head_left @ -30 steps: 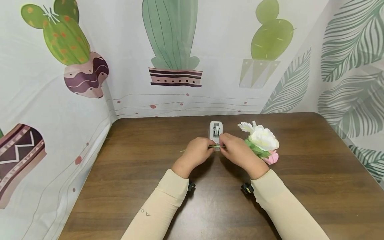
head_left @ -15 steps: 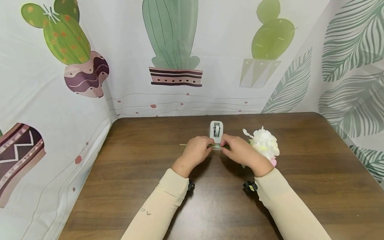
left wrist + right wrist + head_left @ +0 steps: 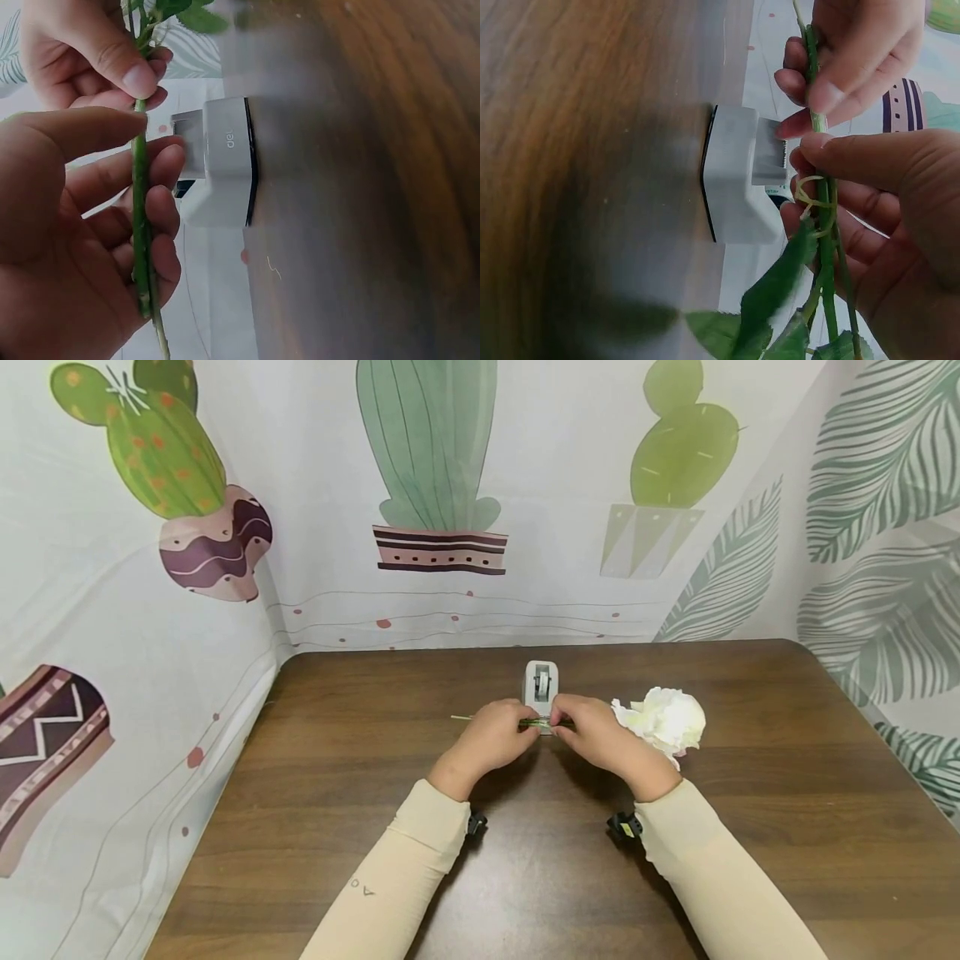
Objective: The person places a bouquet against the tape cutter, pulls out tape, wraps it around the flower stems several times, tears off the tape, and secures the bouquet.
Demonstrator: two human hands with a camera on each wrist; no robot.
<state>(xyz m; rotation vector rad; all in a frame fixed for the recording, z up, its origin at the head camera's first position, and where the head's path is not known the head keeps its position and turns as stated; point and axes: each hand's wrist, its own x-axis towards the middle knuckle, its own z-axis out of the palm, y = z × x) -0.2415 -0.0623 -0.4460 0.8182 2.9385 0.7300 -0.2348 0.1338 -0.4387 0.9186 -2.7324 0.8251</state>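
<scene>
Both hands hold a small bundle of green artificial flower stems (image 3: 140,202) level in front of the tape dispenser (image 3: 541,685). My left hand (image 3: 493,737) pinches the lower part between thumb and fingers, and a thin stem end pokes out past it. Close beside it, my right hand (image 3: 597,733) pinches the stems just below the leaves (image 3: 780,277). In the right wrist view, the two thumbs almost meet on the stems. White flower heads (image 3: 667,717) stick out beyond the right hand, with a bit of pink under them. A shiny clear patch shows on the stems between the hands.
The grey-white dispenser has a toothed cutting edge (image 3: 785,154) facing the hands. All of this is over a brown wooden table (image 3: 360,793), backed by a cactus-print cloth (image 3: 547,585). A dark camera sits on each wrist.
The bundle has turned in the fingers: the white flower heads have rolled round, and the pink flower is now mostly hidden. Both hands stay nearly in place at the dispenser.
</scene>
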